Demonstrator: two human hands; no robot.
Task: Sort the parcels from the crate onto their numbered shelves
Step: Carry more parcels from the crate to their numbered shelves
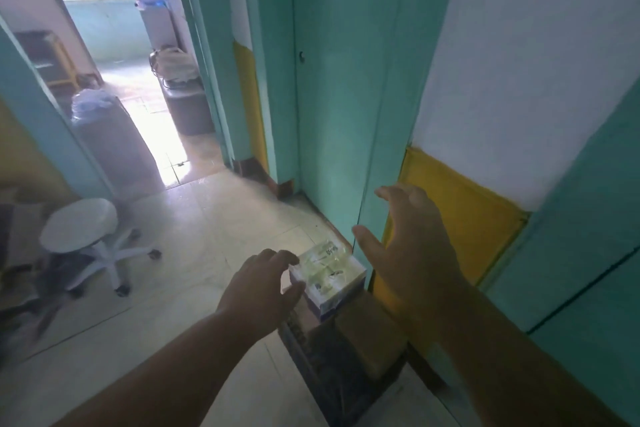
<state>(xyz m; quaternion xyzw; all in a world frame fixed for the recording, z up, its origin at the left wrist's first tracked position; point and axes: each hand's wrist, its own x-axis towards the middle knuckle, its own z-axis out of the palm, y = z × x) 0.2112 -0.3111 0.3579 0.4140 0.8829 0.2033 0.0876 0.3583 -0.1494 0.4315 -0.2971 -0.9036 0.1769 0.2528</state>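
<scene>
A dark crate (332, 374) stands on the floor against the teal wall, low in the head view. On top of it lies a white and purple parcel (329, 277) wrapped in shiny clear film, with a brown cardboard parcel (370, 333) beside it. My left hand (263, 284) hovers just left of the white parcel, fingers loosely spread, thumb close to its edge. Higher and to the right of that parcel is my right hand (408, 243), fingers spread wide and holding nothing. No shelves are in view.
A white rolling stool (83, 229) stands on the tiled floor at the left. An open doorway (138, 97) leads to a bright room with a grey bin and a water dispenser. The teal door and yellow-panelled wall (460, 225) close off the right side.
</scene>
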